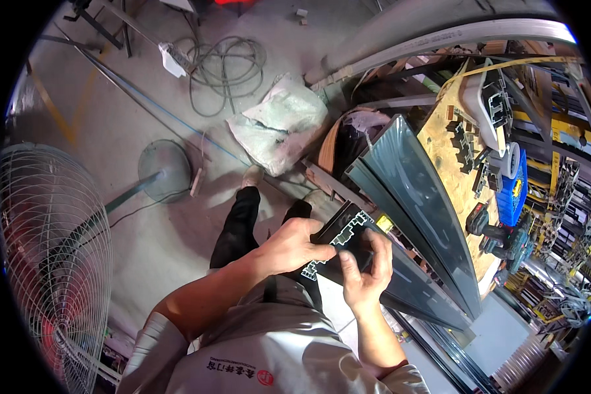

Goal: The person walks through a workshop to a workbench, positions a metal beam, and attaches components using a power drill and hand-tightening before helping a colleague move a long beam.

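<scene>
Before my body is a short dark window-frame profile (335,222), tilted, with its stepped silver cut end (351,228) facing up. My left hand (294,246) is closed on its left side, the thumb lying across the cut edge. At the other side of the piece is my right hand (368,269), its thumb and fingers apart and slightly curled. Whether its fingertips touch the profile I cannot tell. Just beyond the right hand, long dark profiles (417,190) wrapped in film lean beside the workbench.
A wooden workbench (440,128) at the right carries cut profile pieces (463,148), a cordless drill (509,236) and a blue bin (515,187). A fan (56,243) stands at the left. A white sack (279,125) and a coiled hose (226,69) lie on the floor ahead.
</scene>
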Motion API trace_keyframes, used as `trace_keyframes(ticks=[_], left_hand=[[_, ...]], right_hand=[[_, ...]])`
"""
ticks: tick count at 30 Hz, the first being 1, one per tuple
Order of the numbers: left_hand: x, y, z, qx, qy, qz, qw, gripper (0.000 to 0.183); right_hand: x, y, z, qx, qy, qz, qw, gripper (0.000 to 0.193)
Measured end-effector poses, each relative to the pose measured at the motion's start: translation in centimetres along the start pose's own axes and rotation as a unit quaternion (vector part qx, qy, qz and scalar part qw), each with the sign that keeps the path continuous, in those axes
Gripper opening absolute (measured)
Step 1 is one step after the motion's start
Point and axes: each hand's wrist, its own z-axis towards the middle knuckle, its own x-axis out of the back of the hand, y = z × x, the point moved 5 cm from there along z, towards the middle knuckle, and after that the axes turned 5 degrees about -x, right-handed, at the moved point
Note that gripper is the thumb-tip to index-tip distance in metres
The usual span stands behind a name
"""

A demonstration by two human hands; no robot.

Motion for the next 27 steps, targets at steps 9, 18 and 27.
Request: trace_keyframes(ticks=[9, 18, 27], left_hand=[[0.3, 0.6, -0.1, -0.024, 0.029, 0.018, 0.999, 0.031], [-0.6, 2.7, -4.0, -0.230, 0.212, 0.271, 0.911, 0.043], [-1.7, 3.1, -4.3, -0.233, 0.200, 0.351, 0.885, 0.038]], right_hand=[[-1.2, 1.4, 1.9, -0.269, -0.079, 0.151, 0.948, 0.018], [-1.5, 1.3, 2.1, -0.296, -0.108, 0.176, 0.933, 0.022], [-1.5, 0.9, 2.4, -0.296, -0.125, 0.165, 0.932, 0.024]])
